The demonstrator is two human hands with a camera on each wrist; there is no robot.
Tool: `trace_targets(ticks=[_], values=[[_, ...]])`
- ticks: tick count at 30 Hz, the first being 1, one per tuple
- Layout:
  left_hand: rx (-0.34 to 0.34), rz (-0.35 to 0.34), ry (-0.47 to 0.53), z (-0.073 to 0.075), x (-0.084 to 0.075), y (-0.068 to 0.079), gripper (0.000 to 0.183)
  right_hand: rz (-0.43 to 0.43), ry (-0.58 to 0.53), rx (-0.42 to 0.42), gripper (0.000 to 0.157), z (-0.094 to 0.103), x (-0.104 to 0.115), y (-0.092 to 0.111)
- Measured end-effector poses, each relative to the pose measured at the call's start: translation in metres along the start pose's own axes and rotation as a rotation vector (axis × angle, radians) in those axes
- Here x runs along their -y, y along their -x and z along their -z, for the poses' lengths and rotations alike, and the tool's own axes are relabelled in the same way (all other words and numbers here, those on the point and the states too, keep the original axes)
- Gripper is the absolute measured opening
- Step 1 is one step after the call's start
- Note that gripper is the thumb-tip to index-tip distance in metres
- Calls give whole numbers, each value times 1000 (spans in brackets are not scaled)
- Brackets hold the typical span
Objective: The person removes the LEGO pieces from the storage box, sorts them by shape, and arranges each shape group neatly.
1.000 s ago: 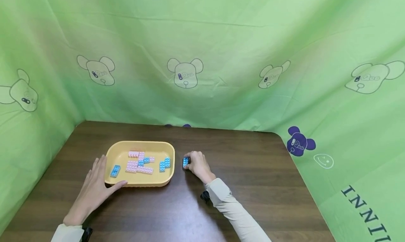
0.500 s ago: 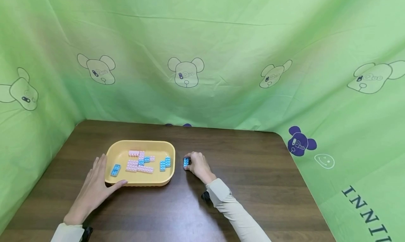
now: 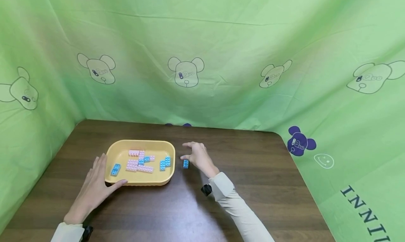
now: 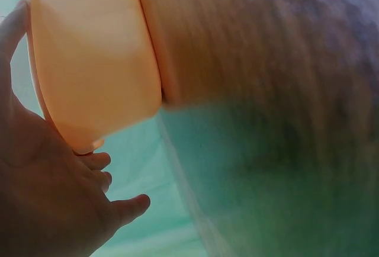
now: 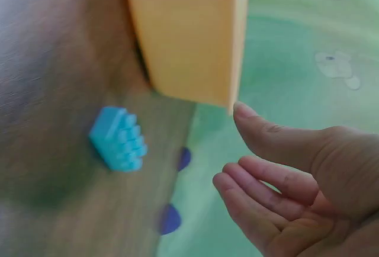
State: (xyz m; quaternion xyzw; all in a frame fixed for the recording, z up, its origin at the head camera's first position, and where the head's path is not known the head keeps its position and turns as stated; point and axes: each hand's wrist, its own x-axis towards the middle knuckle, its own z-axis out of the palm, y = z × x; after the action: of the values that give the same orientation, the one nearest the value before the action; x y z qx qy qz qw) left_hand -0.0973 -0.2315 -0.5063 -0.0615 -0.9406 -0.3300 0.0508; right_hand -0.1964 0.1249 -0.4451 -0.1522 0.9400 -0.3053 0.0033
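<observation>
My left hand [image 3: 90,194] rests with straight fingers against the left end of a yellow tray [image 3: 139,181]; its thumb lies along the front rim. Just right of the tray, a blue toy building brick [image 3: 185,164] stands on the table, studs showing. Above and behind that brick is my right hand [image 3: 200,157], thumb and fingers spread apart, holding nothing. In the right wrist view the blue brick [image 5: 118,138] sits apart from the fingertips. Inside the tray lie several pink bricks [image 3: 132,165], a pair of blue bricks [image 3: 165,163] at the right and a blue piece [image 3: 115,169] at the left.
The brown wooden table [image 3: 253,185] extends to the right of the tray and in front of it. Green cloth [image 3: 221,41] with printed bear heads hangs behind and along both sides.
My right hand has let go of the blue brick and lifted slightly away from it, its fingers opening. The brick stays on the table. My left hand has not moved.
</observation>
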Motion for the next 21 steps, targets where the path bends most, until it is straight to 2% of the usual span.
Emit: trace_targets(ticks=[7, 21], values=[[-1, 5, 0, 0, 1, 1, 124, 98, 38, 2, 41, -2, 22, -10], [-4, 13, -18, -1, 0, -1, 125, 187, 97, 129, 39, -32, 47, -21]])
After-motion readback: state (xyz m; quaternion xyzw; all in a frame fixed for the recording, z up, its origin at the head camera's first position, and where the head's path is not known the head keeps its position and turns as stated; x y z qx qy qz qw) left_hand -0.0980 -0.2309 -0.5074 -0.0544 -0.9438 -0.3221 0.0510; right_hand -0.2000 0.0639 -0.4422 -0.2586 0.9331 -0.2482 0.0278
